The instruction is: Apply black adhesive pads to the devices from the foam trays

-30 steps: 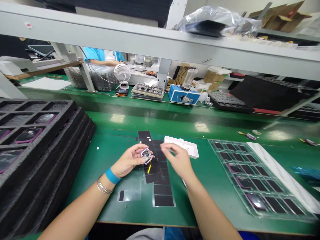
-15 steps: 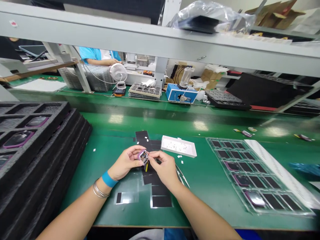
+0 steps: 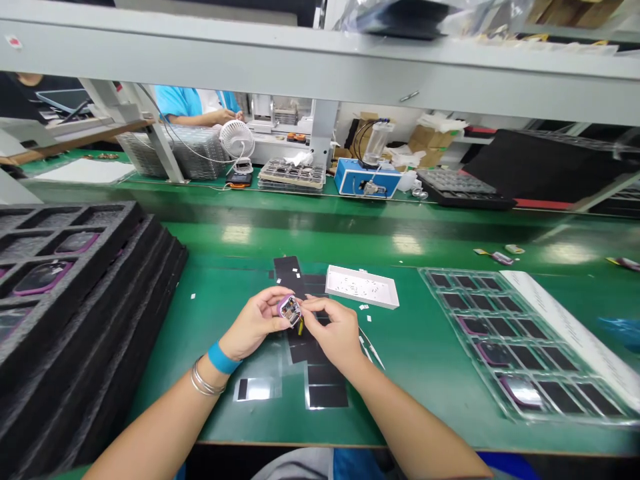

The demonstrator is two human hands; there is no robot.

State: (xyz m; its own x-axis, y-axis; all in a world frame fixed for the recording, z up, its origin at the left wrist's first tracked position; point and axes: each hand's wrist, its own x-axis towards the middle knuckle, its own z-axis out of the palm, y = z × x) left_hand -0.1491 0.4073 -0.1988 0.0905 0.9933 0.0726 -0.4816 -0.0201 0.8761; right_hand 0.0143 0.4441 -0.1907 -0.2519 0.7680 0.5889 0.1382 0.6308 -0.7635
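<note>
My left hand [image 3: 260, 321] grips a small purple smartwatch case [image 3: 289, 311] by its left edge, fingers above and thumb below. The case is tilted, its inside with circuit parts facing me. A yellow-and-black piece [image 3: 301, 326] hangs at its lower right. At the case's right edge, my right hand [image 3: 334, 327] is closed in a pinch; what lies between its fingertips is too small to make out. Beneath both hands lie dark sheets of black rectangles [image 3: 327, 397] on clear film.
A shallow white box [image 3: 395, 295] with tiny dark pieces stands behind my right hand. On the right is a clear tray [image 3: 505, 393] of black rectangles and purple watch cases. Black foam trays [image 3: 145, 280] are stacked at left. A co-worker's blue sleeve [image 3: 173, 101] shows beyond the shelf.
The view has shifted slightly. My left hand still holds the watch case, now turned a little more toward me, and my right fingers stay pinched at its right edge.
</note>
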